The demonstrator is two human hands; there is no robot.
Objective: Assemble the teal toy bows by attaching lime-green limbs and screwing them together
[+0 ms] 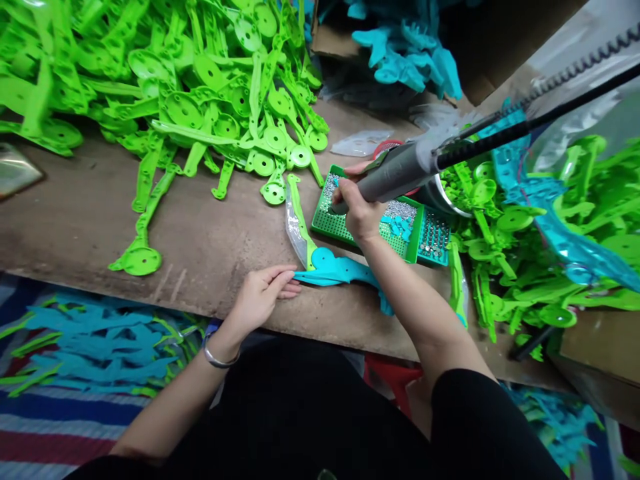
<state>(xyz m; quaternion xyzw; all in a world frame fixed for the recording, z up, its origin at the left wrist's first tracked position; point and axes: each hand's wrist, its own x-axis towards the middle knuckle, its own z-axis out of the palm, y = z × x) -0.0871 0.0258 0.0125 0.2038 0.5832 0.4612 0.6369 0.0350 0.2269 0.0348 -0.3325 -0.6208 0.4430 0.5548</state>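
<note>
Between the thumb and fingers of my left hand (pixel 263 293) is the pointed end of a blue plastic part (pixel 335 270), which lies near the table's front edge. A green blade-like piece with a clear plastic cover (pixel 297 227) joins or overlaps it; I cannot tell which. My right hand (pixel 361 210) is wrapped round a grey electric screwdriver (pixel 400 170) with a black cord. Its tip points down over a green perforated tray (pixel 337 230) of small screws (pixel 400 212) and little blue pieces (pixel 397 227). My right forearm covers the blue part's right end.
A big heap of green plastic parts (pixel 200 87) covers the table's back left. One green part (pixel 143 233) lies apart. Beside the tray stand a blue tray of screws (pixel 434 235) and a container of green parts (pixel 463 183). A coiled spring (pixel 575 67) slants overhead.
</note>
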